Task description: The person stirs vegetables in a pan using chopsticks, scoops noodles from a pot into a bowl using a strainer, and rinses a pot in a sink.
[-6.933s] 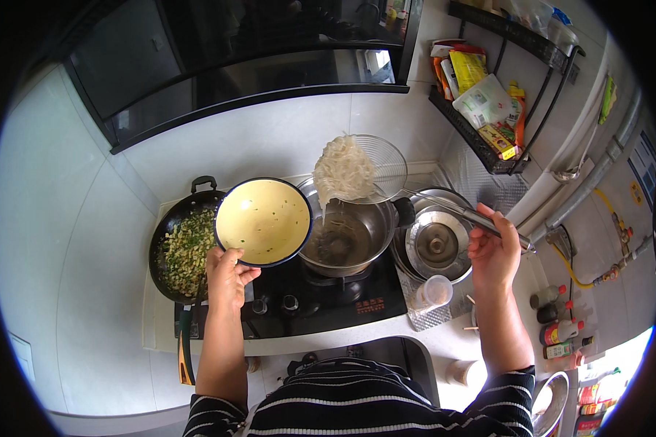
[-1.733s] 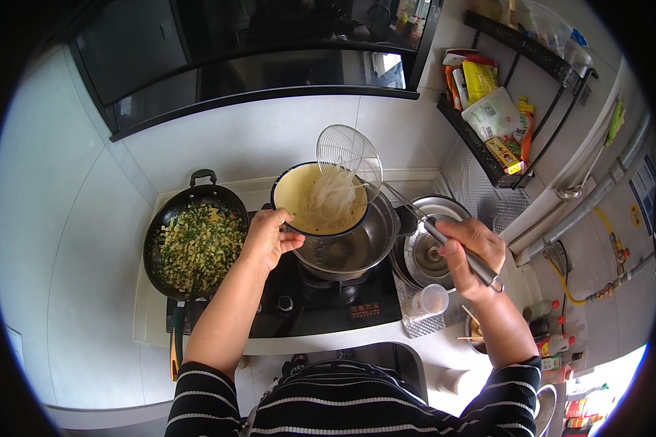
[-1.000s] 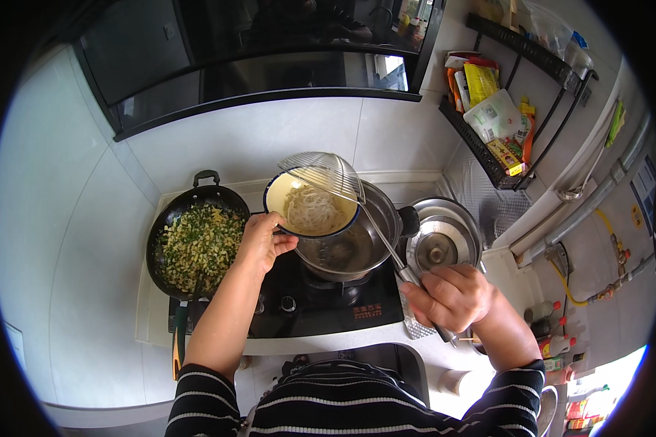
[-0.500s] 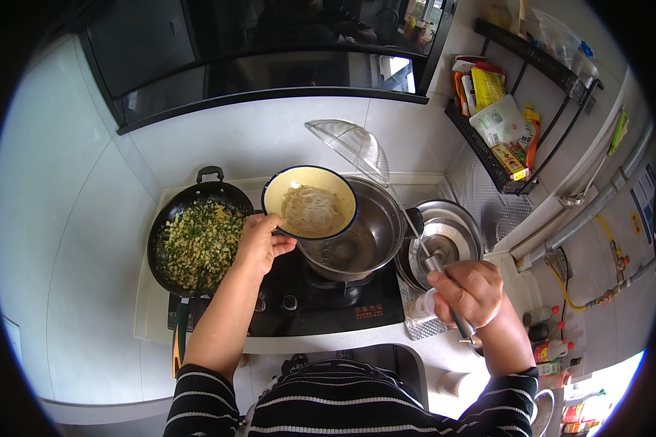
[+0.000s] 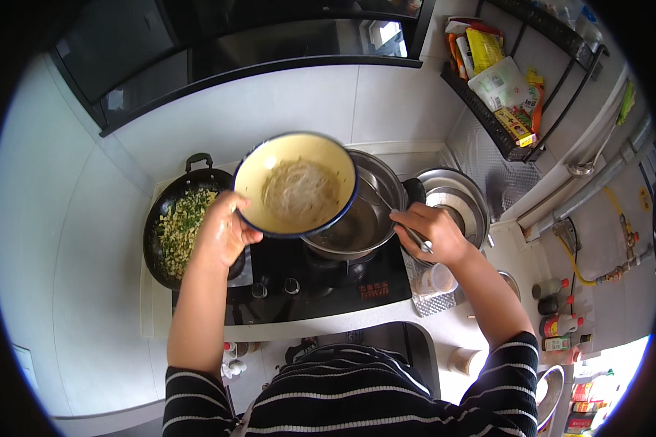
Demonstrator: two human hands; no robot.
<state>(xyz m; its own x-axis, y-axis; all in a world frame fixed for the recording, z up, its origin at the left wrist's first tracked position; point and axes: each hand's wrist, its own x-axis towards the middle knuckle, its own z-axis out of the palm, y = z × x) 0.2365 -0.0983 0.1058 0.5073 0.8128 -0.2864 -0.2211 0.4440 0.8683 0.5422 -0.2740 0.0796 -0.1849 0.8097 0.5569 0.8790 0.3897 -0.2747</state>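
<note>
My left hand (image 5: 221,227) grips the edge of a cream enamel bowl (image 5: 255,164) with a dark rim, thumb over the lip. Pale, thin noodles (image 5: 302,193) lie in the bowl, which is held above the left side of a steel pot (image 5: 392,191) on the cooktop. My right hand (image 5: 437,231) is closed round the metal handle of a wire strainer (image 5: 417,238). The strainer's shaft slopes down into the pot; the bowl partly hides its head. Some liquid seems to be in the pot.
A black wok (image 5: 153,244) with chopped green and yellow food stands left on the cooktop (image 5: 321,288). Nested steel pans (image 5: 481,197) sit right of the pot, near a clear tub (image 5: 437,279). A black rack (image 5: 481,120) with packets hangs at the upper right.
The strainer's head has come down from above the pot's back edge into the pot, my right hand moving left and up. The bowl has risen closer to the camera and shifted slightly left.
</note>
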